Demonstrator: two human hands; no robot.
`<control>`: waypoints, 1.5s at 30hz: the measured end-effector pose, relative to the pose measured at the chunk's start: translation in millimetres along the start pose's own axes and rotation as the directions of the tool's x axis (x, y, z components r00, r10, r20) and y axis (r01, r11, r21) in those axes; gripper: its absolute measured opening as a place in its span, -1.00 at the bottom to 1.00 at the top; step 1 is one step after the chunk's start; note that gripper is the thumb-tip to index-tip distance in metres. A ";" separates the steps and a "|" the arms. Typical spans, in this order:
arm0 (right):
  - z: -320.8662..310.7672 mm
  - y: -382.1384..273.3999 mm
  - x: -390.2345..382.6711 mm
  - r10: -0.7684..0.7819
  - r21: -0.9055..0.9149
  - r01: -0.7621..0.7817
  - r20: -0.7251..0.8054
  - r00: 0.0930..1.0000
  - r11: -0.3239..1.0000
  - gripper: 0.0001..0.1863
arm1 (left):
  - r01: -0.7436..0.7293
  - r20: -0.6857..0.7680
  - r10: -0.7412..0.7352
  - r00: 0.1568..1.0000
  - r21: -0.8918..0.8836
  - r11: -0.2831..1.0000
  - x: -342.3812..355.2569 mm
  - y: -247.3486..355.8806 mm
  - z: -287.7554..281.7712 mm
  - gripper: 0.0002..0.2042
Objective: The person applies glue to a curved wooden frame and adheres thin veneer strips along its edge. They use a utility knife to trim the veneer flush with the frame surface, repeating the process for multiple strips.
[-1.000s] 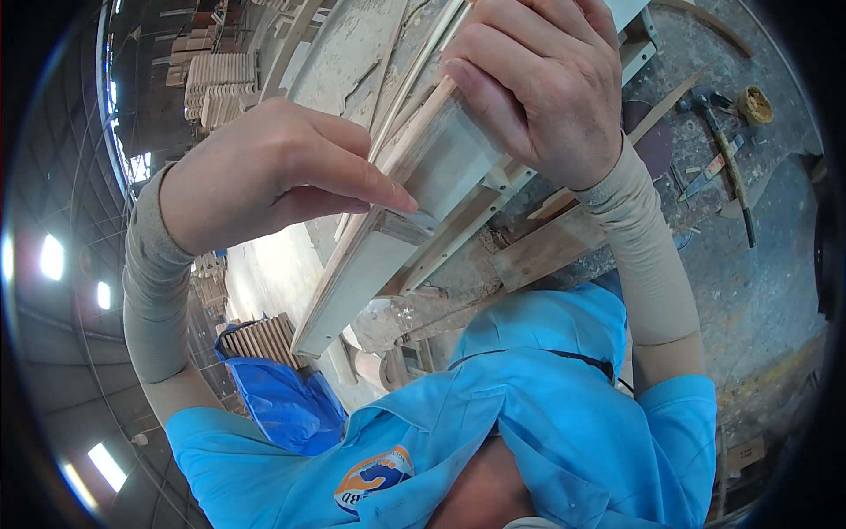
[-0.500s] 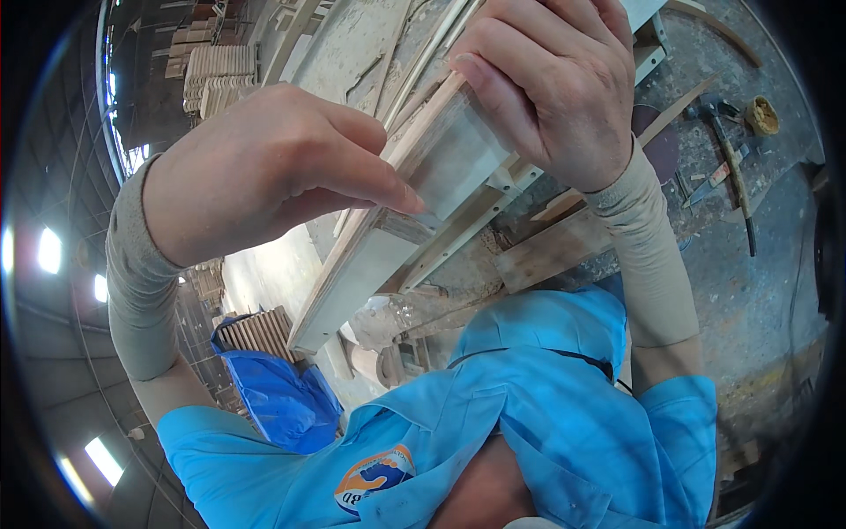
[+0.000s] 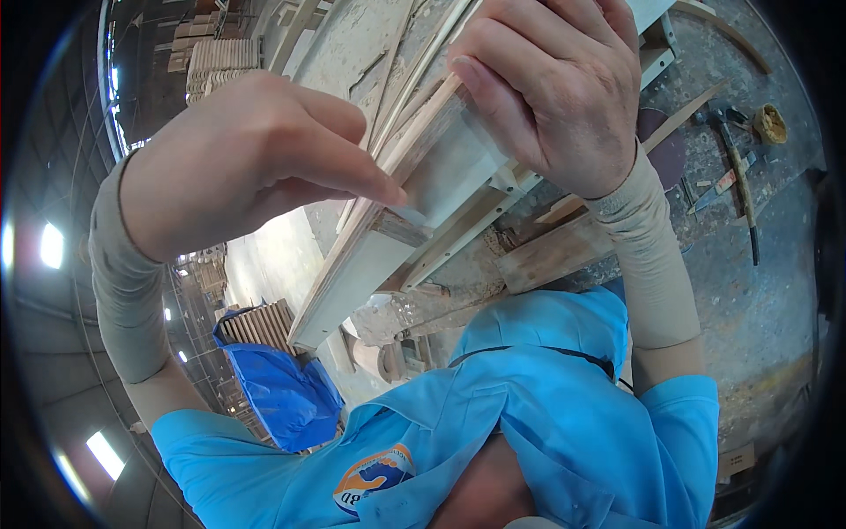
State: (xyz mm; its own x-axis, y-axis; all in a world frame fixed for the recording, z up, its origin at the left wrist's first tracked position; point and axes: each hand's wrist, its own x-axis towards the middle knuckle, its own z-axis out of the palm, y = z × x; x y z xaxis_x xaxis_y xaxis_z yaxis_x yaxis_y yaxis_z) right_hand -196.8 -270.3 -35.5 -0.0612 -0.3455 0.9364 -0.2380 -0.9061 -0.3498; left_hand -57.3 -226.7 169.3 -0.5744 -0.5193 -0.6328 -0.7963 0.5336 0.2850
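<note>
My left hand [image 3: 256,167] is closed in a pinch at the wooden edge of a long, pale board [image 3: 339,295], its index fingertip low against a darker patch on the board. Whatever it pinches is too small and hidden to name. My right hand [image 3: 564,97] is wrapped over the upper part of the same board, thumb along the wooden edge. Beside and under the board lies a pale frame rail [image 3: 443,251] with small holes, and thin strips run along its far side.
A hammer [image 3: 740,185], a flat blade [image 3: 709,196], a small yellowish container [image 3: 769,125] and a dark disc [image 3: 661,141] lie at the right among wood offcuts [image 3: 555,256]. Stacked wooden parts [image 3: 220,66] stand at the upper left, and a blue plastic cover [image 3: 282,379] hangs round slats at the lower left.
My left wrist and forearm have shifted left, with the fingertips still at the board's edge. My right hand has moved slightly right and stays gripping the board.
</note>
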 end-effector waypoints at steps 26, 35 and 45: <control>-0.3 -4.7 -0.7 -0.006 -0.011 0.006 -0.077 0.997 1.000 -0.91 | 0.071 -0.006 -0.070 0.998 0.033 0.997 -18.4 11.6 -12.9 -0.71; -3.6 -2.4 -0.5 -0.028 -0.042 0.026 -0.028 0.999 0.999 -0.91 | -0.054 -0.054 0.049 0.997 -0.097 0.994 -0.5 -5.1 10.1 -0.69; -2.4 -3.7 0.5 -0.019 -0.045 0.016 -0.053 0.998 0.999 -0.91 | -0.079 -0.010 0.079 0.997 -0.124 0.989 1.9 -13.1 12.8 -0.71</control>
State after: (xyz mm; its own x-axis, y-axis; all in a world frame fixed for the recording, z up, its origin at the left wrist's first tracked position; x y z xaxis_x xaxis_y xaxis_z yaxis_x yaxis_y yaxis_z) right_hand -198.3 -266.5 -33.7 -0.1079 -0.3150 0.9429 -0.2823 -0.8997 -0.3329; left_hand -45.4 -226.1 155.1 -0.6372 -0.4820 -0.6014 -0.7655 0.4863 0.4214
